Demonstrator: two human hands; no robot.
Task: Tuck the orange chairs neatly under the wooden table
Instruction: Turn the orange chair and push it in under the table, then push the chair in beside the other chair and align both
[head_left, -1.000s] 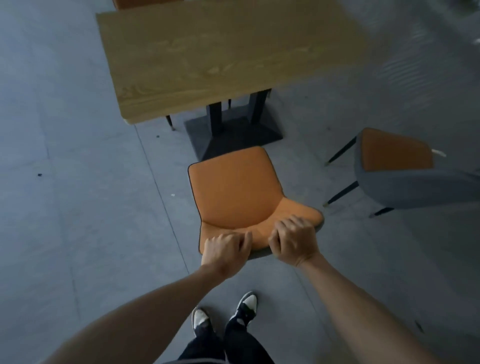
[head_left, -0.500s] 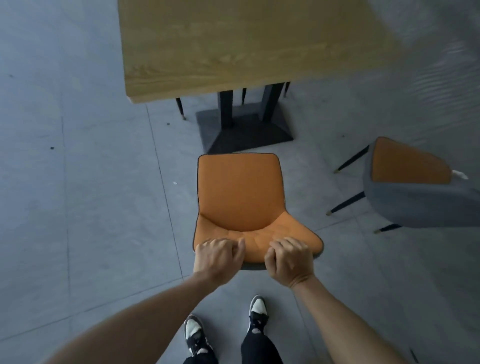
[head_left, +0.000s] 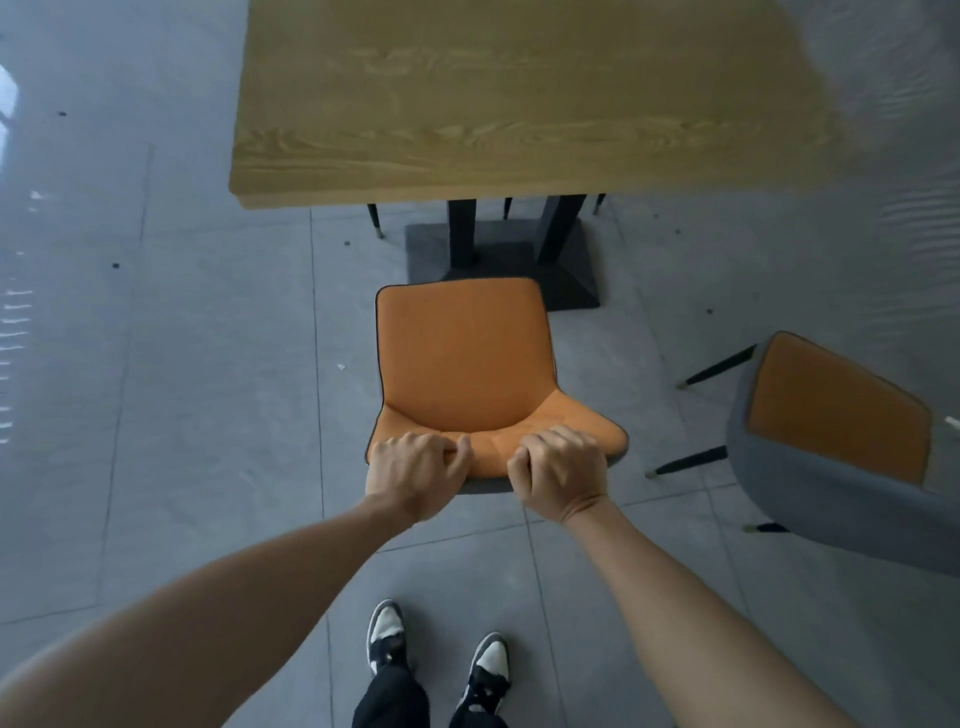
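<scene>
An orange chair (head_left: 462, 358) with a grey shell stands on the floor just short of the wooden table (head_left: 519, 98), its seat facing the table's near edge. My left hand (head_left: 413, 473) and my right hand (head_left: 561, 470) both grip the top of its backrest, side by side. A second orange chair (head_left: 836, 415) with a grey back stands apart at the right, turned at an angle. The front of the held seat overlaps the table's black base in view.
The table's black pedestal base (head_left: 566, 280) sits under its near end. Thin black legs of another chair (head_left: 375, 221) show beneath the tabletop. Grey tiled floor (head_left: 182, 389) lies open on the left. My feet (head_left: 436, 654) stand behind the chair.
The chair has straightened to face the table squarely and has moved closer to its near edge and base. Both hands keep their grip on the backrest and my feet stepped forward.
</scene>
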